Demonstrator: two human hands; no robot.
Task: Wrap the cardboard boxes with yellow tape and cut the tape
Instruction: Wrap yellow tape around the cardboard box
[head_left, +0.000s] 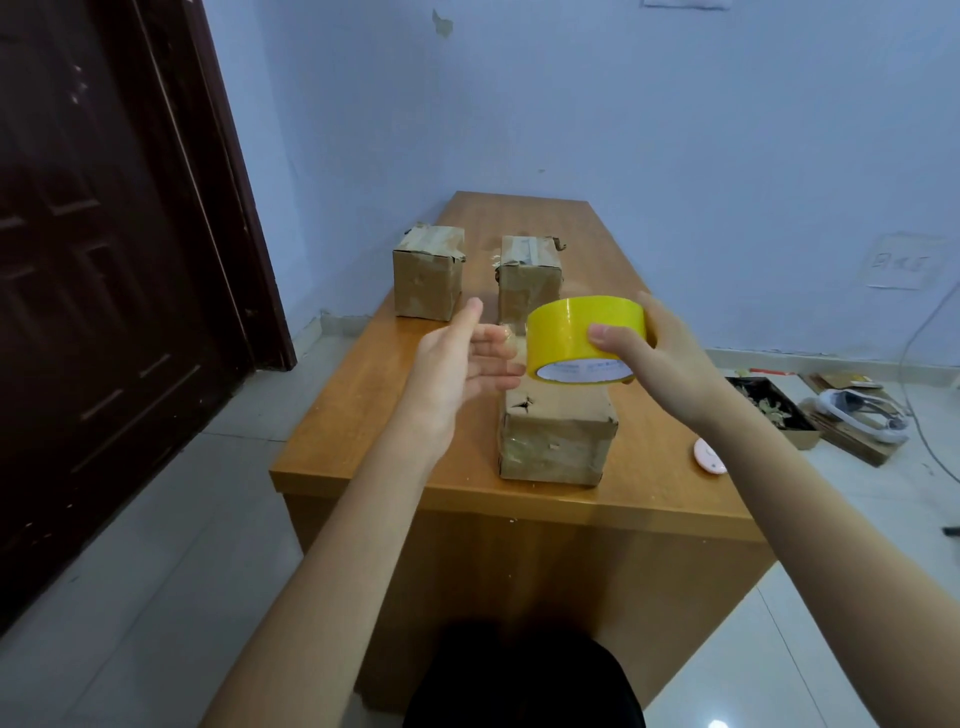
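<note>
My right hand (641, 353) grips a roll of yellow tape (571, 332) and holds it in the air above the nearest cardboard box (556, 436). My left hand (462, 364) is just left of the roll, fingers straight and reaching toward its side, thumb up. Whether the fingertips touch the tape is unclear. Two more worn cardboard boxes stand farther back on the wooden table (363, 415): one at the left (428, 273), one at the middle (527, 270), its lower part hidden by the roll.
A small pink round object (709, 457) lies on the table near my right forearm. On the floor at the right sit a dark tray of scraps (774, 410), flat cardboard and a white cable (857, 415). A dark door (104, 260) stands at the left.
</note>
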